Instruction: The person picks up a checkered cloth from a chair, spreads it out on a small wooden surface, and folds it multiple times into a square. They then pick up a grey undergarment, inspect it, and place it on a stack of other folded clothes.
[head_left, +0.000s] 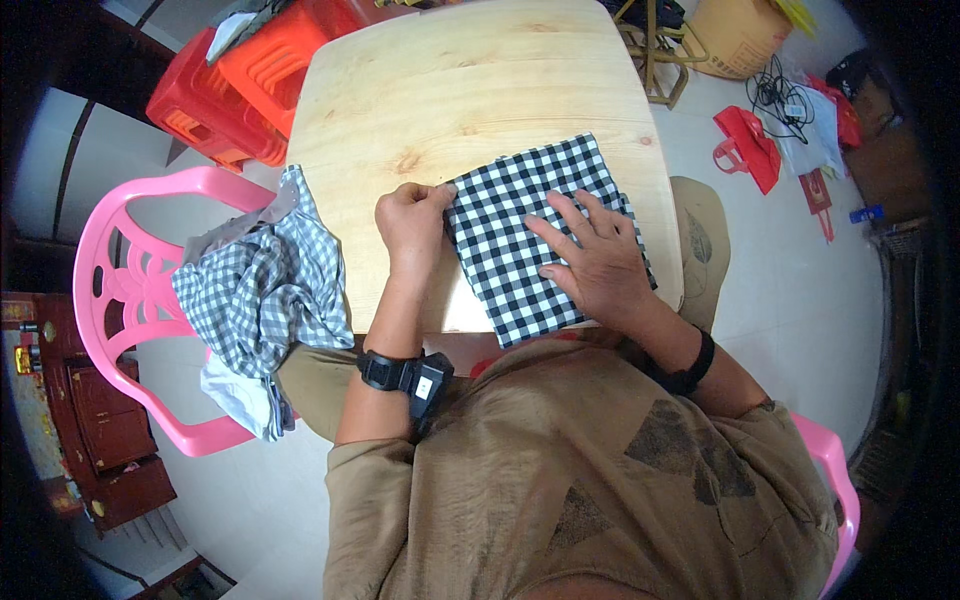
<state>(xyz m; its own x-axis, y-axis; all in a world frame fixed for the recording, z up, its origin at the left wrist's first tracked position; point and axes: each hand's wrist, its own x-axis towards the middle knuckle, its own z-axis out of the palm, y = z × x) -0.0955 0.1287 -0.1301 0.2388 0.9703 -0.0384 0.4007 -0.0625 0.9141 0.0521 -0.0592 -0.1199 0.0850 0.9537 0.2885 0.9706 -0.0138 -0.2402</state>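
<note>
A black-and-white checked cloth (517, 225), folded into a rough rectangle, lies on the wooden table (465, 82) close to its near edge. One corner of the cloth reaches slightly past that edge. My left hand (415, 221) pinches the cloth's left corner between thumb and fingers. Flat on the right half of the cloth rests my right hand (600, 255), its fingers spread and gripping nothing. The part of the cloth under my right palm is hidden.
On the left, a pink plastic chair (112, 225) bears crumpled grey-and-white checked cloth (255, 292). Red plastic stools (210, 105) stand beyond it. A red bag (750, 150), black cables (780, 105) and a cardboard box (735, 37) are on the floor at the right.
</note>
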